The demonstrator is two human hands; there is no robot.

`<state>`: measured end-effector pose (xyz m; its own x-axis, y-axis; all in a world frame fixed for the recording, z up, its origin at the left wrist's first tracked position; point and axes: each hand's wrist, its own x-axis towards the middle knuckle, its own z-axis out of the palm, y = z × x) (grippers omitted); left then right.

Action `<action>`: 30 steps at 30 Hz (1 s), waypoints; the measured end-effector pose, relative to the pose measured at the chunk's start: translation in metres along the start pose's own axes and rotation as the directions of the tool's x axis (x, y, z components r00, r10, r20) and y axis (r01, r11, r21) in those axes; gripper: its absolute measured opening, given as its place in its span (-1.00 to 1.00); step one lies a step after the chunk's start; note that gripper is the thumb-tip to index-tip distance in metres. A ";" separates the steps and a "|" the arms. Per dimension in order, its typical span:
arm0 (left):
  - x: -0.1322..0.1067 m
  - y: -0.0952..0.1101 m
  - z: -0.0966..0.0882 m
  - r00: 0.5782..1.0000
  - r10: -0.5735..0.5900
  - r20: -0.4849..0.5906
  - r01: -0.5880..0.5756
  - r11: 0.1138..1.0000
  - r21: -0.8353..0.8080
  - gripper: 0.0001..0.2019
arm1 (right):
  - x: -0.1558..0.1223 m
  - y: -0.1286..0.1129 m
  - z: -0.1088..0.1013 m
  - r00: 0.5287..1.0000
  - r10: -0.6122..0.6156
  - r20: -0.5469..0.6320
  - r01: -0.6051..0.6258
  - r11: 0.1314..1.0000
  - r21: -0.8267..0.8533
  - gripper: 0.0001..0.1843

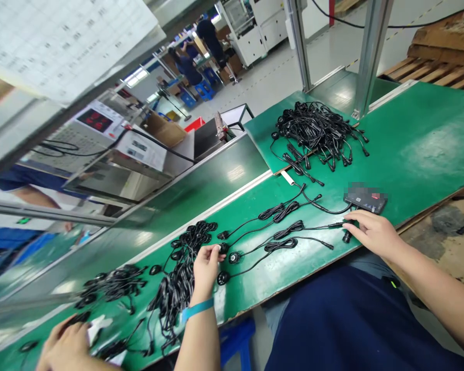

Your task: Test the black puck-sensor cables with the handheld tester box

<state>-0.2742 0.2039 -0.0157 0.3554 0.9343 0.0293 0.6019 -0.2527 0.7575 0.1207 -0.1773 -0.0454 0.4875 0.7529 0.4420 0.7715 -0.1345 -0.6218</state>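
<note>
My left hand (205, 267), with a teal wristband, pinches the round black head of a cable (221, 248) on the green table (417, 139). My right hand (373, 233) curls its fingers round a black connector end (346, 237) of another cable, just below a small black device (365, 200) with a red light. Between my hands lie three black cables with bundled middles (290, 229), side by side, and round heads (234, 256) at their left ends.
A heap of black cables (319, 131) lies at the back of the table, and another heap (180, 281) sits by my left hand. Another person's hand (65, 345) rests at the bottom left near more cables (116, 283). A conveyor belt (201, 185) runs behind. Wooden pallets (441, 67) stand at the right.
</note>
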 end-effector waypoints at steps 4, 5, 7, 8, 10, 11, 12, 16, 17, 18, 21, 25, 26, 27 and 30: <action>0.002 0.000 -0.003 0.999 0.006 0.035 -0.005 1.000 -0.021 -0.49 | 0.006 0.002 0.000 0.998 -0.001 0.058 0.001 1.000 -0.003 -0.77; 0.002 0.000 -0.004 0.999 0.005 0.037 -0.005 1.000 -0.022 -0.49 | 0.006 0.002 0.000 0.998 0.002 0.063 -0.001 1.000 -0.007 -0.76; 0.003 0.001 -0.006 0.999 0.005 0.036 -0.004 1.000 -0.020 -0.49 | 0.007 0.001 0.001 0.998 0.011 0.058 -0.010 1.000 -0.020 -0.76; 0.003 0.000 -0.007 0.999 0.006 0.038 -0.005 1.000 -0.020 -0.49 | 0.007 0.001 0.002 0.998 0.016 0.056 -0.014 1.000 -0.025 -0.76; 0.003 0.000 -0.008 0.999 0.012 0.050 -0.011 1.000 -0.024 -0.49 | 0.007 0.000 0.003 0.998 0.029 0.062 -0.027 0.999 -0.025 -0.76; 0.002 -0.001 -0.009 0.998 0.014 0.058 -0.012 1.000 -0.029 -0.49 | 0.007 0.000 0.004 0.997 0.037 0.069 -0.035 0.999 -0.022 -0.75; 0.002 -0.002 -0.009 0.998 0.012 0.065 -0.010 0.999 -0.039 -0.48 | 0.006 0.001 0.004 0.996 0.044 0.079 -0.043 0.999 -0.017 -0.74; 0.000 -0.004 -0.006 0.999 -0.021 0.042 0.025 0.995 -0.098 -0.47 | 0.007 0.002 0.007 0.993 0.067 0.096 -0.066 0.998 -0.017 -0.73; 0.000 -0.004 -0.004 0.999 -0.023 0.027 0.026 0.994 -0.104 -0.48 | 0.007 0.002 0.007 0.993 0.067 0.093 -0.064 0.998 -0.025 -0.73; -0.001 -0.003 -0.003 1.000 -0.019 0.013 0.020 0.994 -0.103 -0.49 | 0.007 0.002 0.007 0.994 0.065 0.088 -0.062 0.998 -0.033 -0.73; -0.001 0.002 -0.002 1.000 -0.007 0.002 0.008 0.995 -0.102 -0.51 | 0.007 0.002 0.007 0.996 0.056 0.071 -0.052 0.997 -0.048 -0.73; 0.000 0.004 -0.001 0.999 -0.034 0.016 0.035 0.990 -0.134 -0.52 | 0.008 0.002 0.004 0.995 0.043 0.090 -0.037 0.997 -0.063 -0.74; 0.000 0.003 0.000 0.999 -0.041 0.012 0.042 0.989 -0.142 -0.52 | 0.008 0.002 0.004 0.995 0.040 0.096 -0.033 0.997 -0.070 -0.74; -0.001 0.003 0.001 0.999 -0.046 0.008 0.047 0.988 -0.147 -0.53 | 0.009 0.002 0.004 0.994 0.037 0.099 -0.029 0.997 -0.078 -0.73; -0.002 0.002 0.002 0.999 -0.051 -0.006 0.049 0.987 -0.151 -0.52 | 0.009 0.002 0.003 0.994 0.031 0.104 -0.021 0.996 -0.092 -0.72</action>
<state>-0.2724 0.2008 -0.0162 0.3198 0.9475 -0.0049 0.5036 -0.1656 0.8479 0.1252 -0.1689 -0.0450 0.4657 0.8114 0.3531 0.7954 -0.2090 -0.5689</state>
